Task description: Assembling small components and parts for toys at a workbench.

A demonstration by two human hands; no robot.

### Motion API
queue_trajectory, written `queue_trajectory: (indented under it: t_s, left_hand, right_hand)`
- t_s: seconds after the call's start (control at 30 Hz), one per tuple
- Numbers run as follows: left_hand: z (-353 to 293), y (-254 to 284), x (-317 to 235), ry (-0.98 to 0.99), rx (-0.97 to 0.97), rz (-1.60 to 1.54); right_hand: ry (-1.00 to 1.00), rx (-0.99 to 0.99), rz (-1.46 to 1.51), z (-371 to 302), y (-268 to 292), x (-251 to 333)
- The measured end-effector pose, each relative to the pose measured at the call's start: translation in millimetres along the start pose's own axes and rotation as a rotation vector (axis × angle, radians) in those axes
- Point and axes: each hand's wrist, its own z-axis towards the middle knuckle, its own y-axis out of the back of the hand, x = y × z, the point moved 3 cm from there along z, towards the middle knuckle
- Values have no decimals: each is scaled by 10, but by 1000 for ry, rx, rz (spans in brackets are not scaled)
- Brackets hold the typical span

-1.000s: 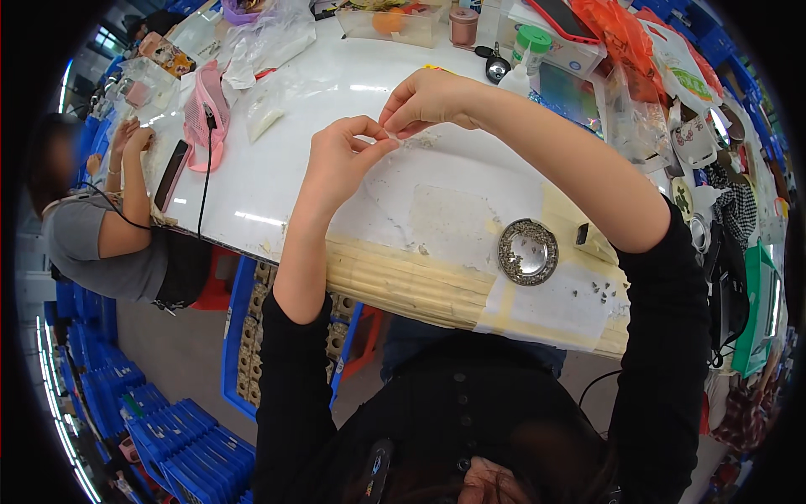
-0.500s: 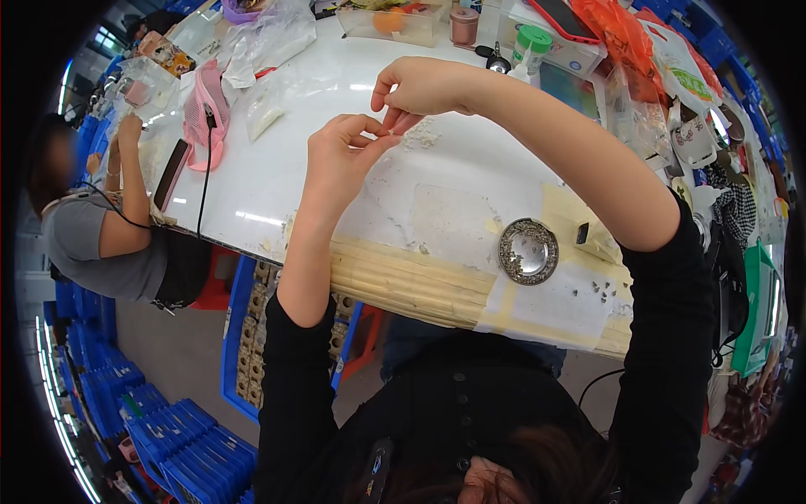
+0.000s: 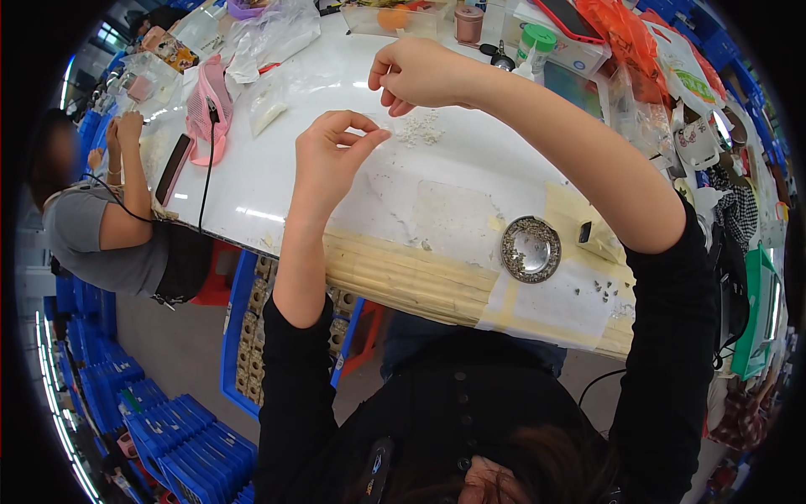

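My left hand (image 3: 336,155) is raised over the white table, thumb and forefinger pinched together. Whatever sits between those fingertips is too small to make out. Farther back and to the right, my right hand (image 3: 416,77) hovers with its fingers curled downward; what they hold, if anything, is hidden. A loose pile of tiny white pieces (image 3: 420,130) lies on the table just below the right hand and beside the left fingertips. The two hands are apart from each other.
A round metal dish (image 3: 531,249) with small dark bits stands near the front edge, more bits scattered beside it. A clear bag (image 3: 270,109), a pink mesh pouch (image 3: 208,105) and a green-capped bottle (image 3: 538,39) lie around. A co-worker (image 3: 109,218) sits at left.
My right hand has lifted away from the left fingertips, moving toward the table's far side. My left hand has shifted slightly left, still pinched. More of the white pile shows.
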Motion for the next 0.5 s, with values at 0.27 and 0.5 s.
queue_trajectory:
  t_s: [0.27,0.5]
  left_hand:
    - [-64,425,41,44,-72,90]
    - [-95,265,-35,76,55,120]
  right_hand:
    - [-56,45,-838,-110,-128,-599]
    - [100,54,-809,-125,-481,-509]
